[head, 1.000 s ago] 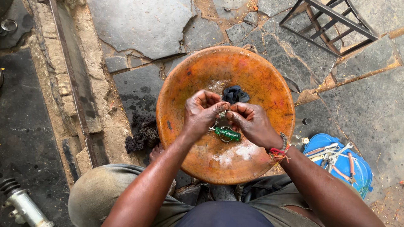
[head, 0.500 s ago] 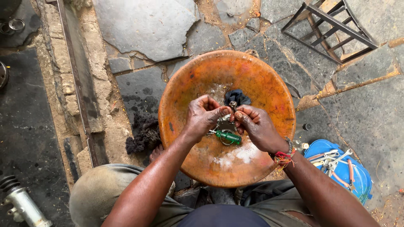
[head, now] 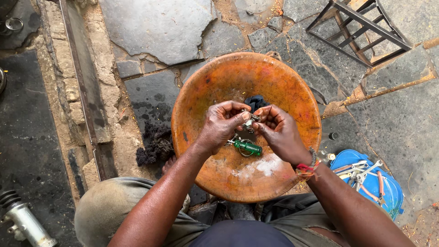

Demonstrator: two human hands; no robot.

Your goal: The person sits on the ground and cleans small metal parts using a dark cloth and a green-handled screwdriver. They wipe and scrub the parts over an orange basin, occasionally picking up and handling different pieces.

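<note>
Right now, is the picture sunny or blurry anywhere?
Head view: soft, even daylight, no hard shadows; the orange bowl and both hands, left and right, look sharp; a pale shine shows on the bowl's bottom; edges bend slightly.

The small metal part (head: 249, 120) is mostly hidden between both hands' fingertips (too small to identify).

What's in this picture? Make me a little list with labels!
Place: stone floor, seen from above
Big thing: round orange bowl
Left hand: pinching a small metal part over the bowl
Right hand: pinching the same part
Under the hands: green-handled tool
In the bowl: dark cloth
At right: blue tray of pliers and wrenches
Top right: metal frame
</note>
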